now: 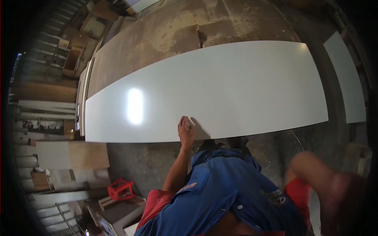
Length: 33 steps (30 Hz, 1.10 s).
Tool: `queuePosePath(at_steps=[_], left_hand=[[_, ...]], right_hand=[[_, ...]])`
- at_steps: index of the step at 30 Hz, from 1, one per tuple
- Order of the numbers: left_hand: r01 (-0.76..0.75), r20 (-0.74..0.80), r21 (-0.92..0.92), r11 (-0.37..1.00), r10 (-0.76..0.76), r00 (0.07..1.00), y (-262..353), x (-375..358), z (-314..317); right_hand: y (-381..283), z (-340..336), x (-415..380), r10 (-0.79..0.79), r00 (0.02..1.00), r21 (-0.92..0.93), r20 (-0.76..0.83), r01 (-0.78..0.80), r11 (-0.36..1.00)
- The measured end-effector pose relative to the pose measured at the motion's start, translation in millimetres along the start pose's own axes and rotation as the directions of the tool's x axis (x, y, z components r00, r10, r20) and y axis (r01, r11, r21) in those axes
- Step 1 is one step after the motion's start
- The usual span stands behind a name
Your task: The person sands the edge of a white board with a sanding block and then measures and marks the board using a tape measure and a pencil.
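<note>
A long, glossy white panel lies across the worktable in front of me, with a bright light reflection on its left part. My left hand is at the panel's near edge, fingers pointing away from me over the white surface and casting a shadow to the right. Its thumb looks apart from the fingers. A small pale patch shows between them, and I cannot make out whether it is an object or the panel behind. My right hand is raised at the lower right, off the panel, dark and blurred; its fingers cannot be made out.
Beyond the panel is a worn brown board surface. Another white panel stands at the far right. A red plastic stool is on the floor at lower left, near stacked boards. A thin wire hangs near the panel's right side.
</note>
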<state>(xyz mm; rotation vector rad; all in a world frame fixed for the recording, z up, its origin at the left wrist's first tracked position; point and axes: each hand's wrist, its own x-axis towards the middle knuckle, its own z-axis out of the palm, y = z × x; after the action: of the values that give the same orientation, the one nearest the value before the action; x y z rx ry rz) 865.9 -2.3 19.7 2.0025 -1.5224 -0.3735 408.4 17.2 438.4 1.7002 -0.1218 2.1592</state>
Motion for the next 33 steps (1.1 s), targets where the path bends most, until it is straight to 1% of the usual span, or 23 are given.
queuePosePath(at_steps=[1, 2, 3, 4, 6, 7, 8, 9, 10, 11, 12, 13, 15, 16, 17, 18, 19, 20, 21, 23, 24, 30, 33], left_hand=[[0.027, -0.057, -0.008, 1.000, -0.027, 0.998, 0.9, -19.4, -6.4], [0.056, -0.120, -0.023, 0.998, -0.058, 0.991, 2.3, -39.3, -10.7], [0.102, -0.171, 0.048, 0.994, -0.093, 0.981, -7.3, -61.3, -14.2], [0.130, -0.188, 0.060, 0.990, -0.117, 0.975, -16.6, -86.1, -21.1], [0.311, -0.304, 0.106, 0.945, -0.267, 0.915, -34.5, -140.4, -36.0], [0.347, -0.322, 0.117, 0.931, -0.295, 0.900, -52.2, -172.0, -40.5], [0.538, -0.278, 0.004, 0.843, -0.515, 0.811, -76.1, -208.7, -43.0], [0.699, -0.212, -0.107, 0.707, -0.703, 0.679, -96.3, -243.7, -44.7], [0.720, -0.235, -0.110, 0.685, -0.722, 0.651, -112.9, -280.3, -45.6], [0.802, -0.164, -0.352, 0.484, -0.875, 0.456, -125.7, -314.9, -44.5], [0.793, -0.037, -0.561, 0.236, -0.965, 0.261, -118.6, -329.9, -47.8], [0.785, -0.050, -0.579, 0.220, -0.971, 0.235, -111.3, -342.1, -45.1], [0.732, 0.169, -0.678, -0.064, -0.983, 0.070, -67.2, -345.5, -42.7], [0.775, 0.145, -0.609, 0.171, -0.936, 0.321, -71.0, -353.6, -31.4], [0.748, 0.146, -0.522, 0.410, -0.821, 0.552, -90.1, -365.4, -14.3], [0.742, 0.129, -0.539, 0.399, -0.831, 0.540, -110.5, -370.6, 2.9], [0.601, 0.243, -0.484, 0.636, -0.563, 0.790, -132.8, -369.5, 21.8], [0.369, 0.362, -0.458, 0.809, -0.210, 0.908, -137.7, -359.8, 28.6], [0.356, 0.341, -0.473, 0.806, -0.205, 0.917, -140.2, -355.6, 33.3], [0.563, 0.466, -0.573, 0.595, -0.329, 0.821, -143.6, -347.7, 31.6], [0.610, 0.500, -0.563, 0.557, -0.359, 0.788, -142.8, -345.0, 29.5], [0.770, 0.632, -0.440, 0.463, -0.450, 0.632, -155.0, -357.6, 7.5], [0.810, 0.669, -0.382, 0.444, -0.472, 0.574, -187.9, -366.1, -10.7]], right_hand=[[4.6, 6.9, 10.8, 0.027, 0.994, 0.099, 0.101, -0.037, 0.994], [10.2, 10.1, 15.3, 0.031, 0.989, 0.163, 0.144, -0.055, 0.985], [16.0, 12.9, 16.5, 0.029, 0.986, 0.209, 0.167, -0.064, 0.976], [21.5, 14.6, 16.8, 0.034, 0.984, 0.246, 0.176, -0.077, 0.966], [31.2, 20.8, 10.1, 0.043, 0.981, 0.321, 0.189, -0.103, 0.942], [35.5, 23.2, 6.8, 0.056, 0.980, 0.352, 0.193, -0.122, 0.928], [41.2, 27.2, 2.8, 0.069, 0.977, 0.386, 0.200, -0.144, 0.911], [45.2, 31.0, -1.9, 0.085, 0.976, 0.419, 0.202, -0.164, 0.893], [49.3, 35.0, -5.1, 0.093, 0.974, 0.449, 0.206, -0.178, 0.876], [52.5, 39.1, -7.4, 0.097, 0.973, 0.478, 0.210, -0.189, 0.858], [53.8, 43.2, -10.3, 0.100, 0.972, 0.507, 0.215, -0.199, 0.839], [54.8, 47.5, -12.5, 0.105, 0.970, 0.532, 0.218, -0.208, 0.821], [55.8, 53.2, -14.7, 0.108, 0.968, 0.580, 0.225, -0.222, 0.784], [55.5, 57.8, -16.4, 0.113, 0.968, 0.602, 0.226, -0.230, 0.765], [53.9, 62.9, -16.4, 0.117, 0.967, 0.624, 0.224, -0.235, 0.745], [48.9, 70.3, -16.2, 0.113, 0.966, 0.642, 0.230, -0.238, 0.729], [45.3, 75.6, -14.8, 0.108, 0.967, 0.656, 0.233, -0.238, 0.716], [39.8, 82.3, -11.2, 0.095, 0.967, 0.669, 0.235, -0.232, 0.706], [33.7, 89.9, -9.1, 0.082, 0.967, 0.680, 0.240, -0.228, 0.697], [19.0, 106.8, -7.4, 0.070, 0.968, 0.706, 0.240, -0.223, 0.672], [10.3, 115.5, -7.2, 0.070, 0.968, 0.718, 0.241, -0.227, 0.658], [-58.7, 189.3, -24.1, 0.124, 0.960, 0.765, 0.252, -0.276, 0.582], [-109.4, 240.4, -52.6, 0.215, 0.908, 0.727, 0.360, -0.417, 0.546]])
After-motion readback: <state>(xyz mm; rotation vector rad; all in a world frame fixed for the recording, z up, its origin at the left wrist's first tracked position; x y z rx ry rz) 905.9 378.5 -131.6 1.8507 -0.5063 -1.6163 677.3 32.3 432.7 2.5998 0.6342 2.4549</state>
